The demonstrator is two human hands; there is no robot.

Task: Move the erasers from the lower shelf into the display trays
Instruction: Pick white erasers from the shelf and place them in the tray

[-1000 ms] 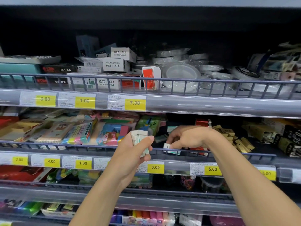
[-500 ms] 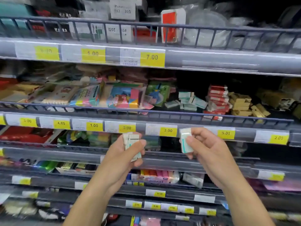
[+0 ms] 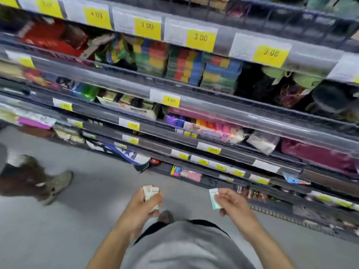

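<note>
We hold erasers in both hands: left hand (image 3: 144, 202) grips a small stack (image 3: 151, 193), right hand (image 3: 232, 203) pinches one eraser (image 3: 214, 198), upright, low centre; shelves (image 3: 194, 113) lie above; trays unidentifiable.

The shelves (image 3: 213, 117) run across the upper part of the view, one tier below another, with price tags (image 3: 201, 38) along their front rails. Stacked boxes (image 3: 184, 65) sit on an upper tier. Before the shelves, low in the view, the left hand (image 3: 143, 206) holds a few erasers (image 3: 150, 193), and to its right the right hand (image 3: 232, 204) holds one eraser (image 3: 214, 199). The hands are apart, above the floor (image 3: 58, 230). Far left on the floor stands another person's shoe (image 3: 58, 183).
</note>
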